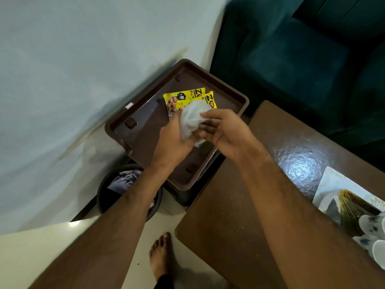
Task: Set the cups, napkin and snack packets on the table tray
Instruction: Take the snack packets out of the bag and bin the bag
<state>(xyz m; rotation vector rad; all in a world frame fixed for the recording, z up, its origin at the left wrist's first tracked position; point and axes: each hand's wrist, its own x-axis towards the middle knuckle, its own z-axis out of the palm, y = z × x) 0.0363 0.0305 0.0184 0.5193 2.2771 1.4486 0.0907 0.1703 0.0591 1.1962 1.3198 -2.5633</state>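
A dark brown tray point(145, 113) sits on a low stand beside the wall. Two yellow snack packets point(183, 99) lie on it, overlapping, partly hidden by my hands. Above the tray I hold a crumpled white napkin point(192, 118) with both hands. My left hand point(173, 140) grips it from below and the left; my right hand point(225, 130) pinches its right side with thumb and fingers. No cups are clearly in view; translucent round shapes point(373, 236) at the right edge are too blurred to name.
A brown wooden table point(239, 205) stands to the right of the tray, with a printed paper point(343, 205) near its right end. A dark bin point(116, 192) holding cloth sits on the floor below the tray. A teal sofa point(302, 59) is behind. My bare foot point(161, 255) rests on the tiles.
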